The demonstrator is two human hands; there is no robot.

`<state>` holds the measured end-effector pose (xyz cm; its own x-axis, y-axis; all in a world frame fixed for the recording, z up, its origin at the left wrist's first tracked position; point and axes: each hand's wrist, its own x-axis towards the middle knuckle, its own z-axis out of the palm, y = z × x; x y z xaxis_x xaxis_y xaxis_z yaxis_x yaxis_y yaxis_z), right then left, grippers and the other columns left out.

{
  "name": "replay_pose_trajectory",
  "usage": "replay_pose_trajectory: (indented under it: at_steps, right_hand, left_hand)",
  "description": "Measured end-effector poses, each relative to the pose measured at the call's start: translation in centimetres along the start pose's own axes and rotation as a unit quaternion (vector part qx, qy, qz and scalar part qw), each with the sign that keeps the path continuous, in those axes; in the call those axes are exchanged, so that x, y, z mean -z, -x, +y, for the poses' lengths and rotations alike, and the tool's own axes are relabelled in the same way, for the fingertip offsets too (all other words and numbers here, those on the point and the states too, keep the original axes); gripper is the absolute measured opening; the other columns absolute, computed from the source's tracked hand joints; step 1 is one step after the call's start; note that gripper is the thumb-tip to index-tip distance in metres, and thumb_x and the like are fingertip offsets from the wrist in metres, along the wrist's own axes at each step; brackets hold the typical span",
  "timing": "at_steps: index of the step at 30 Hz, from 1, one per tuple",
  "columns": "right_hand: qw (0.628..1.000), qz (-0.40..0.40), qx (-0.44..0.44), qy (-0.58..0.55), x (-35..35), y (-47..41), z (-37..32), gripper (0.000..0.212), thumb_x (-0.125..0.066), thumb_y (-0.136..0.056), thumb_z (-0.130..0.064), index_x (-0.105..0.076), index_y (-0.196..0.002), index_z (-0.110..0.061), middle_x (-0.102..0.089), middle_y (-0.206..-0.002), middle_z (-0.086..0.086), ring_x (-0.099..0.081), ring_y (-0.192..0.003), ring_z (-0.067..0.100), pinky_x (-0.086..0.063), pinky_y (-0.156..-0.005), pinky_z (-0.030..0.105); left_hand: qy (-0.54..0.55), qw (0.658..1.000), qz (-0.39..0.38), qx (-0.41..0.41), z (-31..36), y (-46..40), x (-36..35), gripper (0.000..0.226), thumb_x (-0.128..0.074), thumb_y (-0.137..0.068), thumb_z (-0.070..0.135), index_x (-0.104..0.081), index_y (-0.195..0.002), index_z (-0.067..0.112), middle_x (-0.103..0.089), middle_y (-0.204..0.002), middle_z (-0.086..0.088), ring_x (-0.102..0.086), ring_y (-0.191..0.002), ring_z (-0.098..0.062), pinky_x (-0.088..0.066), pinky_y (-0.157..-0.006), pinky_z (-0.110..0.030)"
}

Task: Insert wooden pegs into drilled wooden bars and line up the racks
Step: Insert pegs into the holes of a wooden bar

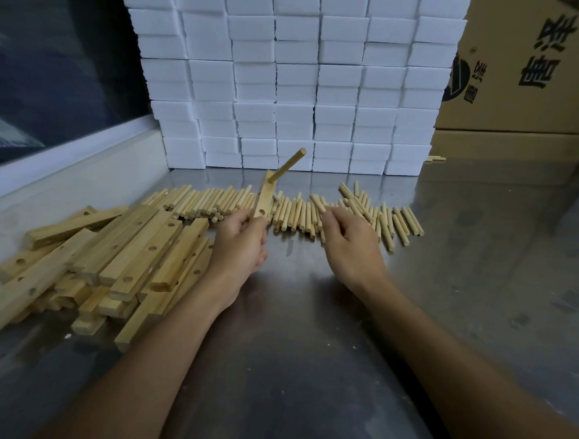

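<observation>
My left hand (242, 239) grips the lower end of a drilled wooden bar (265, 200), held upright above the steel table. One peg (288, 164) sticks out of the bar's upper hole, slanting up to the right; a lower hole shows empty just above my fingers. My right hand (345, 236) reaches into the row of loose pegs (295, 214) and pinches one peg (318, 203) at its fingertips. A pile of drilled bars (107, 261) lies at the left.
Stacked white foam blocks (287, 86) form a wall behind the pegs. Cardboard boxes (527, 70) stand at the back right. A window ledge (68, 163) runs along the left. The steel table (310, 319) stretches toward me.
</observation>
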<state>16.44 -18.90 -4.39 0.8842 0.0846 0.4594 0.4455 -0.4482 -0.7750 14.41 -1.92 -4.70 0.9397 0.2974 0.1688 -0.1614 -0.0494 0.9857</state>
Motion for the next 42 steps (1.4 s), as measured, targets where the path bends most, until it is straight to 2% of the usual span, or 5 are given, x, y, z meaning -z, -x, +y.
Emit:
replay_pose_trajectory:
  at_steps: [7,23,34,39,42]
  right_hand:
    - [0.993,-0.028,0.118,0.018,-0.7,0.7,-0.8,0.017,-0.061,-0.098,-0.016,-0.074,-0.107,-0.009,-0.065,-0.069,-0.010,-0.056,-0.060,0.003,-0.042,-0.054,0.013]
    - [0.965,-0.031,0.197,0.171,-0.2,0.2,-1.7,0.021,-0.061,-0.097,-0.021,-0.073,-0.112,-0.012,-0.066,-0.089,0.005,-0.060,-0.078,0.023,-0.051,-0.070,0.044]
    - [0.971,-0.022,0.130,0.198,-0.6,0.7,-1.9,0.037,-0.054,-0.100,-0.032,-0.054,-0.065,-0.020,-0.041,-0.052,-0.008,-0.047,-0.055,0.022,-0.033,-0.055,0.032]
    - [0.964,-0.015,0.149,0.220,-0.6,0.8,-2.2,0.025,-0.055,-0.099,-0.034,-0.069,-0.097,-0.013,-0.066,-0.070,0.002,-0.063,-0.068,0.025,-0.052,-0.062,0.040]
    - [0.973,-0.031,0.138,0.184,-0.3,0.6,-2.2,0.022,-0.060,-0.097,-0.031,-0.068,-0.092,-0.011,-0.061,-0.063,-0.002,-0.059,-0.062,0.020,-0.051,-0.061,0.038]
  left_hand:
    - [0.005,0.999,-0.052,-0.010,-0.6,0.0,-0.2,0.021,-0.046,-0.102,0.015,-0.057,-0.084,0.016,-0.046,-0.063,0.006,-0.036,-0.048,-0.012,-0.027,-0.040,-0.021]
    - [-0.100,0.990,-0.055,-0.080,-0.7,0.8,-0.8,0.020,-0.050,-0.101,0.024,-0.066,-0.092,0.031,-0.044,-0.056,0.014,-0.037,-0.055,-0.017,-0.030,-0.057,-0.036]
    - [-0.189,0.972,-0.039,-0.135,-0.5,1.4,-1.1,0.031,-0.055,-0.100,0.020,-0.055,-0.074,0.038,-0.051,-0.049,0.019,-0.041,-0.043,0.000,-0.032,-0.042,-0.011]
    - [-0.202,0.967,-0.044,-0.146,-0.2,1.5,-1.1,0.035,-0.054,-0.101,0.020,-0.049,-0.077,0.045,-0.058,-0.065,0.039,-0.052,-0.055,0.012,-0.039,-0.054,-0.004]
    - [-0.210,0.964,-0.050,-0.153,-0.1,1.6,-1.2,0.034,-0.054,-0.101,0.019,-0.049,-0.082,0.048,-0.063,-0.071,0.022,-0.053,-0.064,0.018,-0.039,-0.059,-0.003]
